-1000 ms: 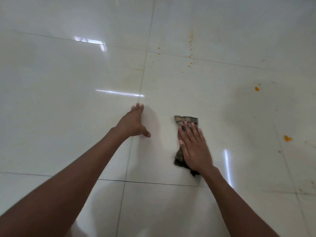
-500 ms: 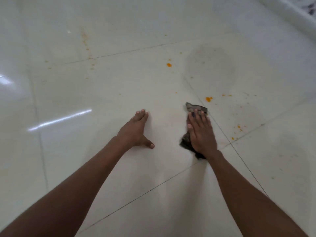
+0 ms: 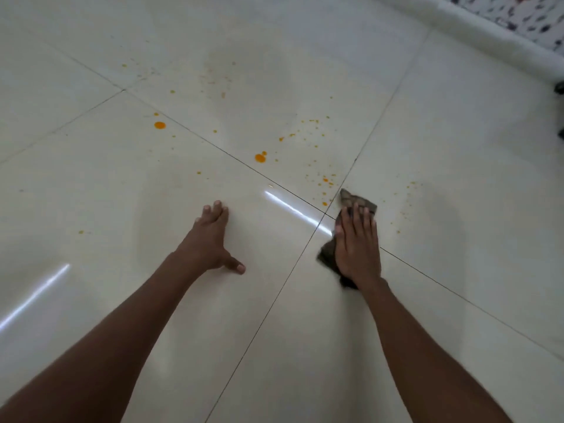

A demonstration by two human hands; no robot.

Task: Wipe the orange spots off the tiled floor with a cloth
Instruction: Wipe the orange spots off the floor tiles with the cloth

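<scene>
A dark checked cloth (image 3: pixel 357 201) lies flat on the glossy cream tiled floor (image 3: pixel 457 148), where two grout lines cross. My right hand (image 3: pixel 357 244) presses on it with straight fingers, so only its far corner and near edge show. My left hand (image 3: pixel 210 239) rests flat on the tile to the left, thumb spread. Orange spots dot the floor beyond the hands: a large drop (image 3: pixel 260 158), another large drop (image 3: pixel 159 125), and a cluster of small specks (image 3: pixel 325 180) just left of the cloth's far corner. Fainter specks (image 3: pixel 407 187) lie to its right.
A white skirting ledge (image 3: pixel 488 41) runs along the far right, with a speckled surface (image 3: pixel 525 10) behind it. A dark object (image 3: pixel 560 87) shows at the right edge. Faint dried smears (image 3: pixel 213 74) mark the far tile.
The view swung to the right, bringing more orange spots and the far ledge into sight. My right hand slid the cloth rightward across the floor to the grout crossing; my left hand stays planted.
</scene>
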